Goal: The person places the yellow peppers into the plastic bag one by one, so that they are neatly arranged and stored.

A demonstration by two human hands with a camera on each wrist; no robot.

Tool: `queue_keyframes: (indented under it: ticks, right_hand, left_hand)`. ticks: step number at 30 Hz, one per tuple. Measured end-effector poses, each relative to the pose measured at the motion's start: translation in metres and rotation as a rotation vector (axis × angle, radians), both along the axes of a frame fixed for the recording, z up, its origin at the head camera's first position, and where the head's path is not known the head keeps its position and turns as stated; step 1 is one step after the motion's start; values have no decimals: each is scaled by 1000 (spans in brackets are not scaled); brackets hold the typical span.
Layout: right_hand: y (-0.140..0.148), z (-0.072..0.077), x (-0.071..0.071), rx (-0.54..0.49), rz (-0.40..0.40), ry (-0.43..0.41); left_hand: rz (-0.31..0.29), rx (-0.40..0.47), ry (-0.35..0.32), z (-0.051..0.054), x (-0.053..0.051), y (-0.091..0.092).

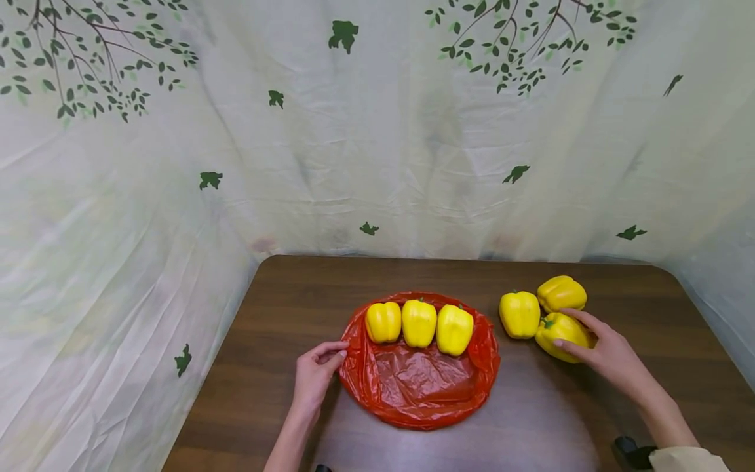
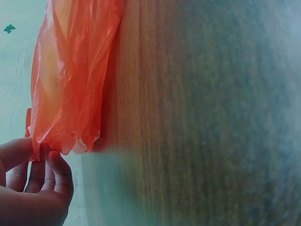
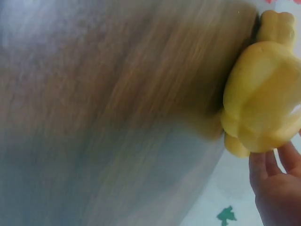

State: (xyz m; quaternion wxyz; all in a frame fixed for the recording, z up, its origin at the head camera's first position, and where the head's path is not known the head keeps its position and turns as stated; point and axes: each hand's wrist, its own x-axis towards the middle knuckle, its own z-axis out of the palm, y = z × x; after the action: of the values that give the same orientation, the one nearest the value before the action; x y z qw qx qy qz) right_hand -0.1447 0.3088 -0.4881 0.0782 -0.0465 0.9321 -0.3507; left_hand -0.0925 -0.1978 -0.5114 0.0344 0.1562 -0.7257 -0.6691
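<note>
The person's right hand has its grip spread wide about a yellow pepper, thumb on the near side and a finger reaching over the far side; whether the pepper bears on the worktop or is slightly raised, I cannot tell. It lies tilted, stem end toward the upper left in the head view, at the right of the worktop. It should be fairly light for its bulk, firm and hollow, with a glossy skin that could slide under the fingertips. The broad sides, where thumb and fingers are set, look the best place to hold; the short stem would be a poor handle, and hard squeezing might bruise the flesh. Just beside it stands a left-hand neighbour pepper, with a rear pepper lying on its side behind. The left hand has a nearly closed grip, thumb and fingertips pinching the left edge of a red plastic bag. That film is thin, limp and crinkled, likely to give or tear if pulled sharply, so a gentle pinch on the gathered rim suits it. Inside, along the far side, three bagged peppers sit in a row, the nearer part of the bag showing bare film. Beyond the worktop hangs a pale leaf-printed cloth.
</note>
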Motion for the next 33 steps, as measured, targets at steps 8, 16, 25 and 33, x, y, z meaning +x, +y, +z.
queue_keyframes:
  ticks: [8, 16, 25, 33]
  right_hand:
    - [5, 2, 1, 6, 22, -33]
    - [3, 0, 9, -5, 3, -8]
    - [-2, -2, 31, -34, -49, 8]
    - [-14, -2, 42, -73, -73, 74]
  left_hand:
    - [-6, 0, -16, -1, 0, 0]
    - [-7, 11, -37, -2, 0, -1]
    - [-7, -4, -25, -1, 3, 3]
    - [10, 34, -1, -2, -1, 9]
